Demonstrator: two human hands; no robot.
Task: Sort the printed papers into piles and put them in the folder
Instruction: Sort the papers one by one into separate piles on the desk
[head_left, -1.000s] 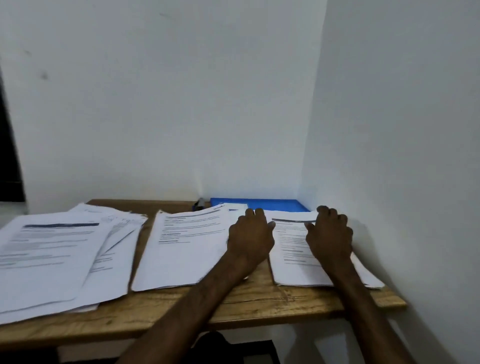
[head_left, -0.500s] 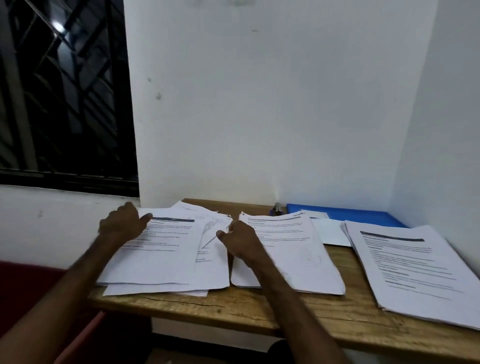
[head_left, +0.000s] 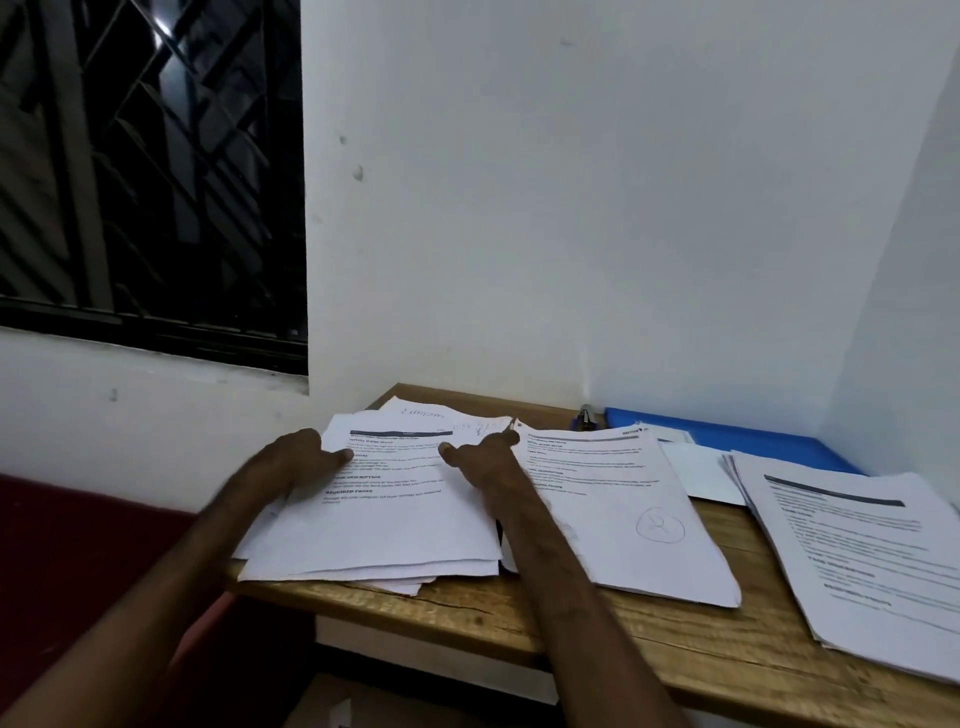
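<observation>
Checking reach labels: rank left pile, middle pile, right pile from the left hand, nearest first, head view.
1. Left pile, touched by the left hand, table's left end.
2. Middle pile, centre.
3. Right pile, far right.

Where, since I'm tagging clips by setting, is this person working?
Probably a small home or office work corner: a wooden desk, piles of printed papers with a blue folder, and a barred window.

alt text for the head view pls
A person's left hand and right hand rest on the leftmost pile of printed papers, one at each side, on a wooden table. A middle pile and a right pile lie beside it, with a blue folder behind them.
</observation>
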